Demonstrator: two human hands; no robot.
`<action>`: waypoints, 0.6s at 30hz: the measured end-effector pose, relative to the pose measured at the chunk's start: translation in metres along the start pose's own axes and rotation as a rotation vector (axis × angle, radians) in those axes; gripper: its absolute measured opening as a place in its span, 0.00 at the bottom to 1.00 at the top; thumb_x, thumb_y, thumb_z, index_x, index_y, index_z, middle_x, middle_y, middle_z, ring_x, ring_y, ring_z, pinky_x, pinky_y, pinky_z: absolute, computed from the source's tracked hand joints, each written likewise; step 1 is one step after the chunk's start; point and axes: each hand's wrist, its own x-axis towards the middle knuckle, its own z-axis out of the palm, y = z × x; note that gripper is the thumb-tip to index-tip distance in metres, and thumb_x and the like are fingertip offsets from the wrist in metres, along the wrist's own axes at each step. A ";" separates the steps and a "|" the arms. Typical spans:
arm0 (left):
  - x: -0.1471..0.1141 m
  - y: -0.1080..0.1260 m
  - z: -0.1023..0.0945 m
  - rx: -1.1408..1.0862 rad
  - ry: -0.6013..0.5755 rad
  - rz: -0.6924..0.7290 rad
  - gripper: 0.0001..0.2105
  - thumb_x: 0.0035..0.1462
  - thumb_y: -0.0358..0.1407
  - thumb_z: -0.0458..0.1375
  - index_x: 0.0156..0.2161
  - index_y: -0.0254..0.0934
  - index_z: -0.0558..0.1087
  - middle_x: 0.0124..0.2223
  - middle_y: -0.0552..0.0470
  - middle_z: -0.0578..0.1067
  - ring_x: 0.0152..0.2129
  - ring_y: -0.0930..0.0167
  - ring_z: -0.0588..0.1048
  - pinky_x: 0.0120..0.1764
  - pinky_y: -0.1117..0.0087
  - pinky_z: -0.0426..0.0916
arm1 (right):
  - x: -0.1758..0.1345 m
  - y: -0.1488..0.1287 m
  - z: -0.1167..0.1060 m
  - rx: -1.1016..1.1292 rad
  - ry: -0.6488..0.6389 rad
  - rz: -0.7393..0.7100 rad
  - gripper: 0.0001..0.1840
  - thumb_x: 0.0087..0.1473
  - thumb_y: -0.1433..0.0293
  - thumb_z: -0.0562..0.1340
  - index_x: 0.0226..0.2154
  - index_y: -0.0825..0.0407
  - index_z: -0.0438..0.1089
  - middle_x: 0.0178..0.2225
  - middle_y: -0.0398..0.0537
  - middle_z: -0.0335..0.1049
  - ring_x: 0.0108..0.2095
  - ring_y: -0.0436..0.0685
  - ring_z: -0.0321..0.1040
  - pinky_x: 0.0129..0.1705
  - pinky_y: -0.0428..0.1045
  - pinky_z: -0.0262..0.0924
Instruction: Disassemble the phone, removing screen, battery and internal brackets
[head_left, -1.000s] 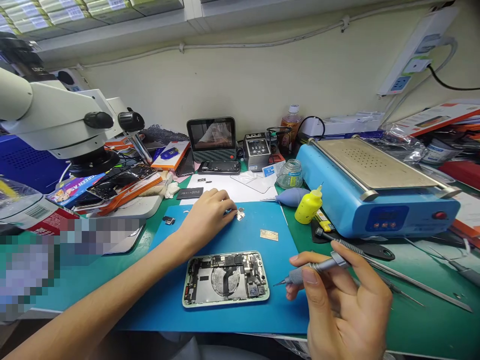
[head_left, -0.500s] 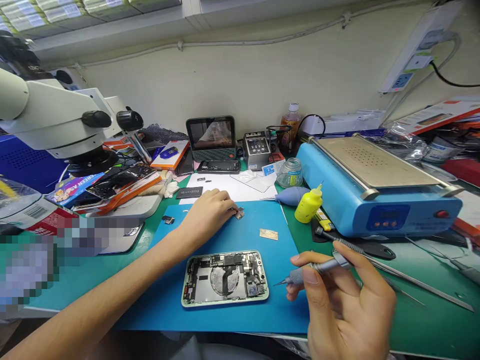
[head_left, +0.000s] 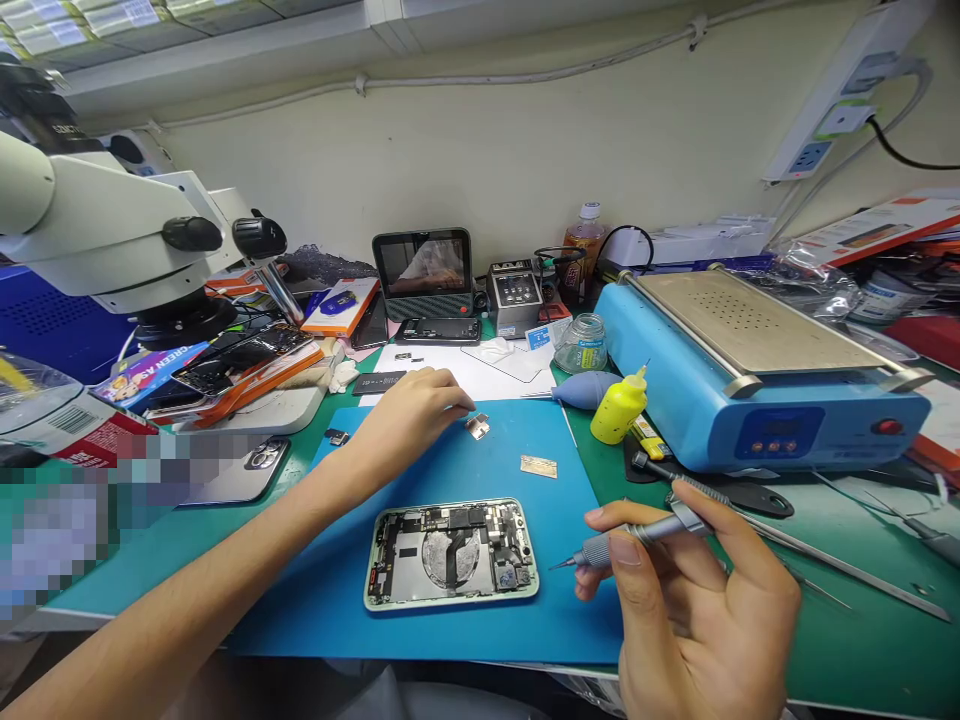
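My right hand (head_left: 690, 590) grips a grey precision screwdriver (head_left: 600, 550) between thumb and fingers, its thin tip pointing left. That tip stays apart from the opened phone (head_left: 451, 555), which lies flat with its inner parts showing. Farther back, my left hand (head_left: 421, 405) reaches over the blue mat (head_left: 315, 590) with fingers bent together. Close below its fingertips lies a small shiny metal phone part (head_left: 477, 427); whether they touch it I cannot tell. A beige strip (head_left: 538, 467) rests to the right, and a small dark part (head_left: 337, 437) to the left.
A blue heating-plate machine (head_left: 750, 390) stands at right, beside a yellow dropper bottle (head_left: 619, 408), a blower bulb (head_left: 581, 391) and a glass jar (head_left: 581, 345). A microscope (head_left: 112, 220) overhangs the left side. A small screen (head_left: 424, 270) stands at the back.
My left fingertips have drawn slightly up and left from the small metal part, which shows more fully and looks brighter. The right hand and screwdriver have hardly moved.
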 end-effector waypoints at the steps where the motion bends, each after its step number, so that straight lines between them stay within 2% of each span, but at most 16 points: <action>1: 0.000 0.000 0.000 0.008 -0.002 -0.001 0.07 0.74 0.30 0.64 0.48 0.38 0.87 0.46 0.45 0.84 0.44 0.60 0.82 0.47 0.60 0.75 | 0.000 0.000 0.000 -0.003 0.004 0.001 0.23 0.68 0.66 0.71 0.60 0.44 0.66 0.38 0.45 0.83 0.22 0.52 0.74 0.24 0.49 0.75; 5: 0.002 0.004 0.000 0.053 -0.043 0.022 0.09 0.73 0.27 0.63 0.48 0.38 0.87 0.45 0.44 0.83 0.43 0.59 0.80 0.47 0.58 0.73 | -0.001 -0.001 0.000 -0.014 0.016 0.017 0.23 0.67 0.65 0.72 0.60 0.43 0.66 0.38 0.45 0.82 0.22 0.52 0.74 0.24 0.49 0.75; 14: 0.002 0.013 0.000 0.129 -0.131 0.027 0.20 0.71 0.18 0.55 0.50 0.40 0.87 0.48 0.45 0.82 0.43 0.61 0.78 0.47 0.61 0.71 | -0.001 -0.002 0.001 -0.015 0.020 0.019 0.21 0.69 0.65 0.70 0.60 0.43 0.66 0.37 0.43 0.82 0.22 0.51 0.74 0.24 0.47 0.75; 16: 0.002 0.015 -0.001 0.145 -0.133 0.004 0.19 0.73 0.20 0.54 0.53 0.38 0.86 0.49 0.43 0.82 0.44 0.60 0.78 0.48 0.59 0.71 | -0.001 -0.003 0.002 -0.020 0.025 0.033 0.21 0.69 0.65 0.70 0.59 0.43 0.66 0.37 0.43 0.82 0.22 0.51 0.75 0.24 0.47 0.75; 18: 0.001 0.018 -0.002 0.158 -0.125 -0.025 0.14 0.77 0.29 0.57 0.59 0.35 0.83 0.51 0.40 0.82 0.47 0.56 0.79 0.49 0.56 0.72 | 0.000 -0.004 0.002 -0.025 0.021 0.043 0.20 0.70 0.64 0.69 0.59 0.43 0.66 0.37 0.43 0.82 0.22 0.51 0.75 0.24 0.47 0.75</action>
